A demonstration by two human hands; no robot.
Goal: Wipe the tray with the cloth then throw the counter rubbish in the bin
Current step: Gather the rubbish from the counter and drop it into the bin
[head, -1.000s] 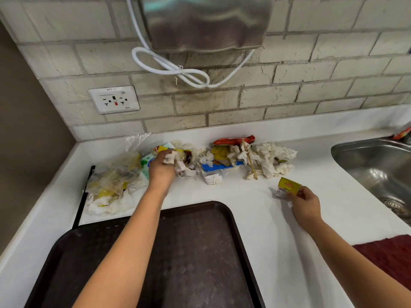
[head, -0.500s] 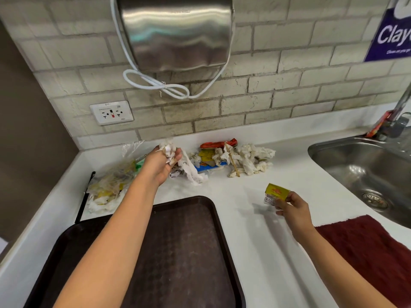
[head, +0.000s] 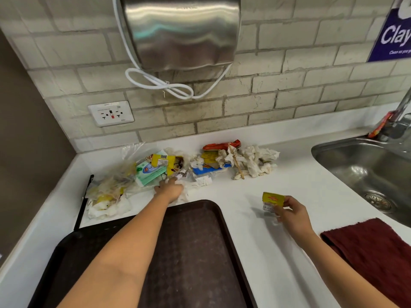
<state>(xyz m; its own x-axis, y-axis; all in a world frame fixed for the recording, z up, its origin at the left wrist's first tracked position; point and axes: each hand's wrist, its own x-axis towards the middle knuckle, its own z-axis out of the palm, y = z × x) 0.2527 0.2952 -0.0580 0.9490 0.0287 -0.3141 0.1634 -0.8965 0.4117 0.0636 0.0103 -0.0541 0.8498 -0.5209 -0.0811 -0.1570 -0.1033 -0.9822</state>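
A dark brown tray point(head: 200, 252) lies on the white counter in front of me. A maroon cloth point(head: 373, 252) lies flat at the right, untouched. Rubbish lies along the wall: crumpled tissues point(head: 255, 162), wrappers point(head: 160, 165) and a plastic bag point(head: 109, 190). My left hand point(head: 170, 188) is down at the tray's far edge and grips a wad of white tissue point(head: 185, 193) beside the wrappers. My right hand point(head: 293, 215) pinches a small yellow packet point(head: 273, 200) above the counter. No bin is in view.
A steel sink point(head: 364, 172) with a tap point(head: 398, 123) is set into the counter at the right. A steel dispenser point(head: 182, 32) with a looped white cable hangs on the brick wall above the rubbish. A socket point(head: 110, 113) sits at the left.
My left hand, which had lifted the tissue wad above the pile, has come down to the counter by the tray's far edge. My right hand keeps the yellow packet, nearly still.
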